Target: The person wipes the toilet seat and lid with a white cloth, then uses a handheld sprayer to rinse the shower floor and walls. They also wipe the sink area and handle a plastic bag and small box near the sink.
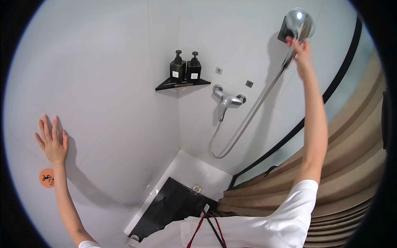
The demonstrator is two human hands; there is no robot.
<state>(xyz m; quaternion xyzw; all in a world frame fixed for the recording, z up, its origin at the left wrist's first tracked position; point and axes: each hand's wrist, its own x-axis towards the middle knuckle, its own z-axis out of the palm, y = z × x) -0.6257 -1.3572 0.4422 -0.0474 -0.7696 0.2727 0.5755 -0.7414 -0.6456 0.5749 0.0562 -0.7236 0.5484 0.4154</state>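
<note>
My left hand (54, 144) lies flat against the white wall, fingers spread, just above a round orange warning sticker (46, 178). High on the right, my right hand (300, 51) is closed around the handle of a chrome shower head (300, 23), in front of its dark wall bracket (283, 31). Whether the handle sits in the bracket cannot be told. A metal shower hose (260, 102) hangs from the handle, loops low and rises to the chrome mixer tap (225, 100) on the wall.
A black corner shelf (183, 84) holds two dark pump bottles (177, 69). Brown curtains (350, 145) and a black-framed glass panel (344, 93) stand at the right. Below are a black floor panel (167, 204) and a floor drain (197, 188). Red and black cords hang at my chest.
</note>
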